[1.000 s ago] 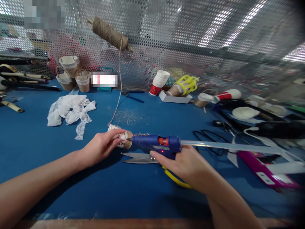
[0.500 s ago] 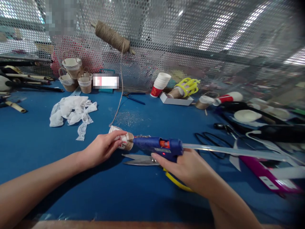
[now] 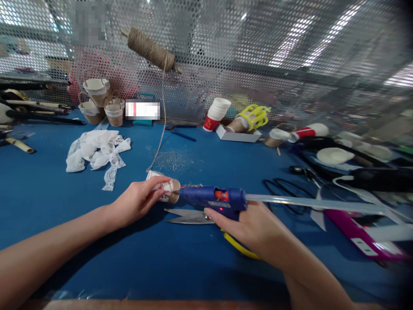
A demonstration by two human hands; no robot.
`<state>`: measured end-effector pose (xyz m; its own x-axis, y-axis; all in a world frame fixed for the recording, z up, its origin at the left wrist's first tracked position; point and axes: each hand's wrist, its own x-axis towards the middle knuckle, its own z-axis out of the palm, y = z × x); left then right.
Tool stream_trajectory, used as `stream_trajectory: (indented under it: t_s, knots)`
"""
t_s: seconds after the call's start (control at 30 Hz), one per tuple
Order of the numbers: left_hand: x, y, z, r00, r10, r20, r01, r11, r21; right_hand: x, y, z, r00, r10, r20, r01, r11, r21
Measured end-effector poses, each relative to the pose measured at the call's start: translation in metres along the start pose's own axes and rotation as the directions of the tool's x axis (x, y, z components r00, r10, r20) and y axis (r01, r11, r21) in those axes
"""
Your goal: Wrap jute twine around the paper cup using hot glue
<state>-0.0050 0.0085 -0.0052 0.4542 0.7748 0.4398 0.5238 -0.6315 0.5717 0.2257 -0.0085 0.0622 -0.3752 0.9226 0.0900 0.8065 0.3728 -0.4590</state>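
A small paper cup (image 3: 164, 196), tipped on its side and partly wrapped in brown twine, is pinched in my left hand (image 3: 139, 200). My right hand (image 3: 248, 226) grips a blue hot glue gun (image 3: 230, 201); its nozzle points left and meets the wrapped end of the cup. A long clear glue stick (image 3: 290, 200) runs out of the gun's back. From the twine spool (image 3: 150, 49) on the mesh, a strand hangs down to the cup. Scissors (image 3: 190, 216) with yellow handles lie partly hidden under my right hand.
White lace (image 3: 93, 150) lies bunched at the left. Several twine-covered cups (image 3: 97, 92) are stacked behind it. Stacked paper cups (image 3: 216, 114), a white box (image 3: 238, 135) and blue-handled pliers (image 3: 183, 132) stand or lie at the back. Right are black cables (image 3: 284, 196) and a purple power strip (image 3: 361, 237).
Almost nothing differs. The whole view has shifted very slightly, and both hands keep the cup and the glue gun in the same pose.
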Motion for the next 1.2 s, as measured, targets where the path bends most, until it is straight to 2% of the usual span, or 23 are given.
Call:
stream_trajectory:
  t_s: [0.3, 0.67, 0.93, 1.2]
  knots:
    - [0.0014, 0.0001, 0.0004, 0.999, 0.05, 0.006, -0.05, 0.998, 0.026, 0.0017, 0.0086, 0.0062, 0.999, 0.034, -0.013, -0.035, 0.995, -0.098]
    - [-0.0007, 0.0031, -0.0007, 0.999, 0.026, 0.043, -0.027, 0.999, 0.026, 0.0055, 0.0031, 0.0056, 0.998, 0.067, -0.011, -0.067, 0.996, -0.067]
    - [-0.0046, -0.0049, 0.0052, 0.999, 0.049, -0.006, -0.049, 0.998, 0.031, 0.0074, 0.0046, 0.0071, 0.993, 0.116, -0.022, -0.116, 0.993, -0.026]
    - [-0.004, -0.0005, 0.0019, 0.998, 0.047, 0.037, -0.049, 0.997, 0.051, 0.0072, 0.0033, 0.0075, 0.989, 0.148, 0.002, -0.148, 0.988, -0.037]
